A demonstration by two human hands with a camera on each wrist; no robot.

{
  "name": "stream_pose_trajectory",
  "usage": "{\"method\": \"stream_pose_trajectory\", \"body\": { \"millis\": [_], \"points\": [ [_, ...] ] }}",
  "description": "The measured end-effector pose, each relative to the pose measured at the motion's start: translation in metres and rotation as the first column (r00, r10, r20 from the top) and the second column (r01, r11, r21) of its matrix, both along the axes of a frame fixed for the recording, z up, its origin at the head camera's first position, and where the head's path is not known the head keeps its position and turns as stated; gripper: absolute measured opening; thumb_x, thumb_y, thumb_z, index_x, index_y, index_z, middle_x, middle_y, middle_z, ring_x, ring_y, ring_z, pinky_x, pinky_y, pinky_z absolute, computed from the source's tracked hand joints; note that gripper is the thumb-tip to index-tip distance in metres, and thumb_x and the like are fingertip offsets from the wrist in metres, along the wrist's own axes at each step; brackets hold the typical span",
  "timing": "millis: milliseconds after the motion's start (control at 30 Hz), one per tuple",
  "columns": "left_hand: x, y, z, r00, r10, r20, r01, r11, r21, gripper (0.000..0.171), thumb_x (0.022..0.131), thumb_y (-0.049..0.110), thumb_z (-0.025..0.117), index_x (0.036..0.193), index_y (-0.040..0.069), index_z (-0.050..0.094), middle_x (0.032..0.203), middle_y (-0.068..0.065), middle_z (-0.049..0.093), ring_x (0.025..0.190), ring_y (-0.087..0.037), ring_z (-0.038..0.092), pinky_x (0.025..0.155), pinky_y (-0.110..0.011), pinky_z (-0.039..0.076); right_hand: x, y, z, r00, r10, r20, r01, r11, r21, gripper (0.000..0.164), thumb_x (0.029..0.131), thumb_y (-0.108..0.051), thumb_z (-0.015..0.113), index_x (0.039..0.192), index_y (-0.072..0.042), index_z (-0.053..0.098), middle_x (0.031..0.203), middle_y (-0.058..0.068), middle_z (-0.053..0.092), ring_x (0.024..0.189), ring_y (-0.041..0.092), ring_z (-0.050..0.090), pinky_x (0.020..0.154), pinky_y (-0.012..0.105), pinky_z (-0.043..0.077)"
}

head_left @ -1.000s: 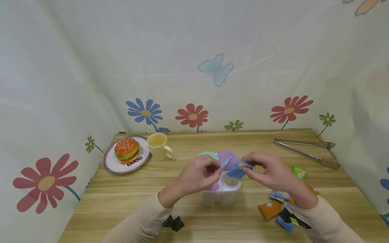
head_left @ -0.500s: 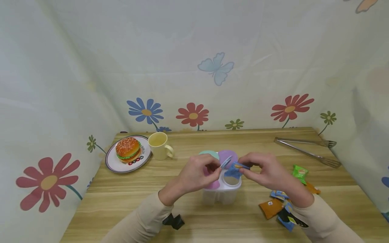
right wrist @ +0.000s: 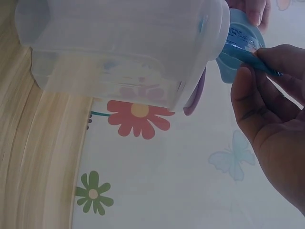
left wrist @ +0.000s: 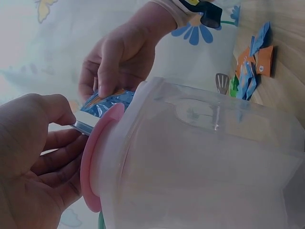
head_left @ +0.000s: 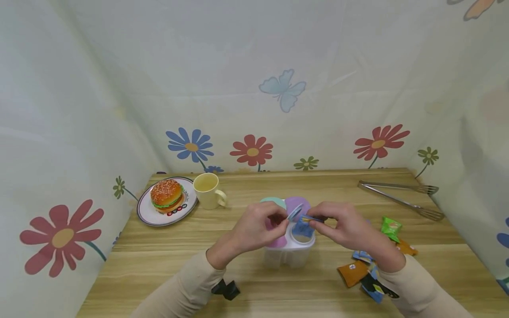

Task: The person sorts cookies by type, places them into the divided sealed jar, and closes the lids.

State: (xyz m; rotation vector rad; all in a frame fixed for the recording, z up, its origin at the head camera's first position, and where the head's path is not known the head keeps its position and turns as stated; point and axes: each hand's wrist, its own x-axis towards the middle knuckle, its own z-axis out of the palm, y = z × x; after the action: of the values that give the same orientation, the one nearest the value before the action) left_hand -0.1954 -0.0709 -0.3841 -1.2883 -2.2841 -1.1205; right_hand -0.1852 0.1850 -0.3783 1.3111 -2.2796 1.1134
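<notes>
A translucent plastic container [head_left: 285, 257] with several round flip lids stands at the middle of the table. My left hand [head_left: 258, 227] pinches the edge of its raised light-blue lid [right wrist: 232, 62]. Over the uncovered round opening [head_left: 302, 239], my right hand [head_left: 345, 227] pinches a small blue snack packet [head_left: 303, 226] between thumb and fingers. The packet's lower end hangs at the opening; how far it reaches inside I cannot tell. Green [head_left: 273, 201], purple [head_left: 297, 205] and pink [left wrist: 90, 167] lids lie over the other openings, the pink one partly hidden by my left hand.
Several orange [head_left: 353, 273], blue, black and green [head_left: 391, 227] packets lie under and beside my right forearm. Metal tongs [head_left: 401, 198] rest at the back right. A toy burger [head_left: 167, 195] on a plate [head_left: 147, 215] and a yellow mug [head_left: 207, 196] stand back left.
My right hand has moved slightly left and down, bringing the blue packet from beside the opening to over it. My left hand keeps its hold on the raised lid.
</notes>
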Motion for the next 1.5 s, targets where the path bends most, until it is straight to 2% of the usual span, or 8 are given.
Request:
{"method": "stream_pose_trajectory", "body": {
  "millis": [167, 300, 467, 867, 1133, 1367, 1500],
  "points": [
    [-0.001, 0.000, 0.000, 1.000, -0.008, -0.005, 0.008, 1.000, 0.004, 0.006, 0.083, 0.007, 0.070, 0.089, 0.006, 0.070, 0.078, 0.002, 0.066, 0.068, -0.004, 0.058, 0.062, -0.011, 0.051, -0.001, -0.002, -0.005, 0.999, -0.008, -0.046, 0.010, 1.000, 0.022, 0.026, 0.082, 0.002, 0.073, 0.102, -0.015, 0.071, 0.095, -0.006, 0.071, 0.079, 0.003, 0.063, 0.066, 0.014, 0.051],
    [-0.001, 0.000, -0.001, 1.000, -0.006, -0.008, 0.006, 1.000, 0.001, 0.006, 0.083, 0.008, 0.069, 0.089, 0.006, 0.070, 0.078, 0.002, 0.065, 0.069, -0.004, 0.058, 0.062, -0.011, 0.051, -0.001, -0.002, -0.008, 0.998, -0.028, -0.054, 0.031, 0.998, 0.048, 0.023, 0.082, -0.002, 0.074, 0.101, -0.014, 0.072, 0.094, -0.008, 0.070, 0.076, 0.002, 0.060, 0.062, 0.011, 0.048],
    [-0.001, 0.000, -0.001, 1.000, -0.003, -0.010, 0.003, 1.000, -0.001, 0.006, 0.083, 0.008, 0.070, 0.089, 0.006, 0.070, 0.078, 0.002, 0.066, 0.068, -0.004, 0.059, 0.062, -0.011, 0.051, -0.001, -0.004, -0.010, 0.997, -0.037, -0.065, 0.041, 0.997, 0.061, 0.020, 0.082, -0.003, 0.074, 0.099, -0.014, 0.073, 0.092, -0.008, 0.070, 0.076, 0.001, 0.060, 0.062, 0.012, 0.049],
    [-0.001, -0.001, -0.001, 1.000, -0.007, 0.003, 0.007, 1.000, 0.000, 0.007, 0.082, 0.006, 0.069, 0.089, 0.006, 0.069, 0.079, 0.001, 0.066, 0.069, -0.003, 0.059, 0.062, -0.012, 0.052, 0.001, -0.006, -0.012, 0.999, -0.054, -0.003, 0.054, 0.996, 0.072, 0.019, 0.083, -0.005, 0.074, 0.101, -0.011, 0.070, 0.089, -0.010, 0.066, 0.074, 0.000, 0.056, 0.063, 0.022, 0.054],
    [-0.001, -0.002, -0.001, 1.000, -0.003, -0.007, 0.003, 1.000, -0.006, 0.007, 0.082, 0.007, 0.070, 0.089, 0.006, 0.069, 0.078, 0.002, 0.066, 0.069, -0.004, 0.059, 0.062, -0.012, 0.052, 0.000, -0.006, -0.013, 0.999, -0.008, -0.045, 0.013, 0.995, 0.101, 0.015, 0.083, -0.004, 0.073, 0.094, -0.015, 0.072, 0.092, -0.007, 0.068, 0.073, 0.000, 0.056, 0.061, 0.010, 0.046],
    [0.000, -0.002, -0.001, 1.000, 0.002, -0.001, -0.002, 1.000, -0.010, 0.007, 0.083, 0.007, 0.070, 0.090, 0.006, 0.069, 0.079, 0.002, 0.066, 0.070, -0.003, 0.060, 0.063, -0.012, 0.052, 0.000, -0.005, -0.013, 0.999, 0.024, -0.029, -0.020, 0.990, 0.140, 0.013, 0.084, -0.005, 0.072, 0.093, -0.014, 0.073, 0.092, -0.007, 0.065, 0.073, 0.000, 0.054, 0.058, 0.017, 0.050],
    [0.000, -0.002, -0.002, 1.000, 0.003, 0.003, -0.003, 1.000, -0.008, 0.008, 0.083, 0.008, 0.070, 0.090, 0.006, 0.069, 0.079, 0.002, 0.066, 0.069, -0.003, 0.059, 0.063, -0.012, 0.052, 0.001, -0.004, -0.014, 0.999, 0.041, -0.032, -0.035, 0.986, 0.161, 0.012, 0.083, -0.005, 0.073, 0.090, -0.015, 0.073, 0.090, -0.008, 0.062, 0.074, 0.001, 0.053, 0.059, 0.017, 0.050]
  ]
}}
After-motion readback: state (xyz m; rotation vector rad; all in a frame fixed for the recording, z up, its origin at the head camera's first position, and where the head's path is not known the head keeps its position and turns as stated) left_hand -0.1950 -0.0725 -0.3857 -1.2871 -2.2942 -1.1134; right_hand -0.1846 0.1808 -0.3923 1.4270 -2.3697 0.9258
